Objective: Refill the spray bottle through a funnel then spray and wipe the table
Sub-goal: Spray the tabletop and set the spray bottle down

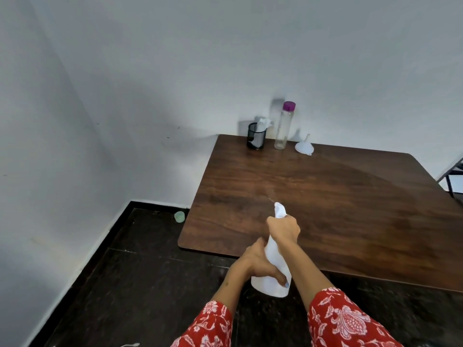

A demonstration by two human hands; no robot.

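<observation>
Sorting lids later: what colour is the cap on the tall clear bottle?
Purple cap on the clear bottle, seen in the head view.

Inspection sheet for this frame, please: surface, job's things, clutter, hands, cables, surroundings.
Surface: brown wooden table, bare across its middle.
Job's things: white spray bottle held above the near table edge, nozzle aimed over the top; white funnel lying at the far edge; clear bottle with purple cap upright beside it, looks nearly empty.
Clutter: black mesh cup holding white tissue at the far corner; small pale green cup on the floor.
Hands: left hand grips the bottle's body; right hand grips its neck at the trigger.
Cables: nothing seen.
Surroundings: white walls, dark floor, a metal frame at the right edge.
</observation>
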